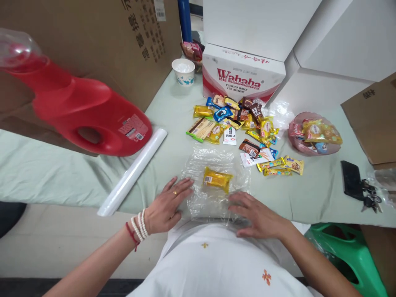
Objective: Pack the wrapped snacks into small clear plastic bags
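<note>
A yellow-wrapped snack lies on a spread sheet of clear plastic film at the table's front edge. Flat on the film's left side rests my left hand, fingers stretched out, a ring on one finger and beads at the wrist. My right hand is at the film's right edge, its fingers apart and holding nothing. Beyond the film lies a pile of packaged snacks in yellow, blue, brown and white wrappers.
A white plastic roll lies at left, beneath a red jug. Behind stand a paper cup and a Wahaha box. To the right are a pink bowl of snacks, a black phone-like object, keys and a green stool.
</note>
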A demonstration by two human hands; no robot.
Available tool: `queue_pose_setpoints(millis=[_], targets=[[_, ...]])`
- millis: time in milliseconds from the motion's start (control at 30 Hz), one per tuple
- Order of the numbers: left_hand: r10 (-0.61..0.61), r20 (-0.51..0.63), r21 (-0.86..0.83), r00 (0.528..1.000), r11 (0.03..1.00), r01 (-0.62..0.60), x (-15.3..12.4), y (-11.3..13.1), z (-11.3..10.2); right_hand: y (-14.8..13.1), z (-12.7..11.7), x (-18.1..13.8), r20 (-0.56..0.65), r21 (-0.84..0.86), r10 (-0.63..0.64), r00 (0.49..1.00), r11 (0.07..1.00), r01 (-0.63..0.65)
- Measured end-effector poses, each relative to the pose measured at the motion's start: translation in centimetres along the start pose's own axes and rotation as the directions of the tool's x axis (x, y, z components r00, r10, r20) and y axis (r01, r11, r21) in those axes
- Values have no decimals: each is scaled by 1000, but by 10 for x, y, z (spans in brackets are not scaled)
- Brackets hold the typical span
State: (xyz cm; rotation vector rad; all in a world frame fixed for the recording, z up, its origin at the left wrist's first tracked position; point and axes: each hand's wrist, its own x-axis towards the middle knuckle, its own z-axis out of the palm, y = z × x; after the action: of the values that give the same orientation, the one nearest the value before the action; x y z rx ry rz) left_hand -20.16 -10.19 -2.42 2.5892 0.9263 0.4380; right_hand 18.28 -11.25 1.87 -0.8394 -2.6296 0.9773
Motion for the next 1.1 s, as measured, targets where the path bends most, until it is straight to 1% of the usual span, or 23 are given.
queue_pose_setpoints(millis=[33, 100, 167, 233, 300, 400, 433, 500, 567, 633, 700, 733, 767, 800, 833, 867, 900, 933, 967, 1000, 1033, 1067, 1100], targets=[[-16, 2, 11, 1000, 1000, 16, 0, -2, 1, 2, 7, -5, 3, -35, 8, 1000, 999, -8], [-55, -25, 67, 998, 996, 57, 4, -1, 8, 6, 19, -7, -52, -61, 11, 999, 998, -15], [-116, -77, 128, 990, 984, 125, 10, 4, 17, 9, 23, -1, -136, -9, 2, 991, 1000, -3], [-176, -132, 158, 976, 968, 196, 19, 11, 23, 9, 16, 6, -204, 82, 3, 979, 997, 14], [-217, -181, 140, 959, 960, 244, 27, 14, 23, 7, 2, 12, -273, 178, 37, 961, 984, 13], [-262, -200, 15, 944, 962, 271, 36, 9, 12, 7, -16, 18, -356, 331, 213, 910, 939, -90], [-290, -194, -42, 937, 957, 287, 39, 5, 6, 9, -20, 20, -359, 401, 305, 882, 904, -149], [-386, -171, -156, 906, 919, 362, 45, -5, -6, 16, -21, 26, -303, 566, 504, 809, 778, -274], [-525, -162, -265, 836, 839, 475, 51, -17, -16, 26, -18, 33, -205, 703, 660, 723, 613, -360], [-666, -184, -386, 723, 725, 570, 59, -29, -23, 35, -12, 40, -151, 765, 751, 643, 501, -405], [-771, -249, -481, 586, 624, 616, 64, -35, -26, 43, -7, 45, -143, 776, 790, 596, 464, -428], [-794, -311, -496, 523, 605, 623, 64, -35, -26, 45, -4, 47, -143, 774, 799, 584, 458, -437], [-784, -401, -476, 473, 620, 624, 63, -32, -25, 46, -3, 48, -139, 775, 805, 576, 451, -444], [-734, -510, -417, 448, 666, 618, 59, -26, -23, 47, -1, 48, -132, 778, 812, 569, 440, -448], [-635, -618, -321, 463, 742, 589, 55, -16, -20, 46, 0, 48, -123, 784, 819, 560, 426, -452], [-493, -699, -193, 517, 827, 528, 50, -4, -16, 46, 0, 48, -115, 790, 827, 551, 412, -454], [-330, -722, -53, 608, 903, 427, 46, 9, -10, 44, 1, 48, -106, 794, 832, 545, 401, -457], [-152, -680, 69, 717, 961, 269, 44, 24, -4, 43, 1, 48, -102, 795, 834, 542, 395, -459], [-7, -585, 145, 811, 983, 114, 44, 37, 2, 42, 0, 49, -102, 793, 833, 544, 399, -461], [72, -470, 184, 880, 983, 18, 48, 48, 9, 40, -1, 49, -109, 787, 828, 550, 409, -461], [93, -388, 194, 917, 981, -17, 54, 55, 15, 39, -3, 48, -119, 779, 823, 556, 424, -462], [59, -325, 190, 944, 982, 4, 63, 59, 20, 38, -6, 47, -133, 767, 817, 561, 443, -464], [-9, -289, 180, 957, 982, 64, 72, 58, 24, 37, -9, 45, -146, 752, 811, 566, 463, -469]])
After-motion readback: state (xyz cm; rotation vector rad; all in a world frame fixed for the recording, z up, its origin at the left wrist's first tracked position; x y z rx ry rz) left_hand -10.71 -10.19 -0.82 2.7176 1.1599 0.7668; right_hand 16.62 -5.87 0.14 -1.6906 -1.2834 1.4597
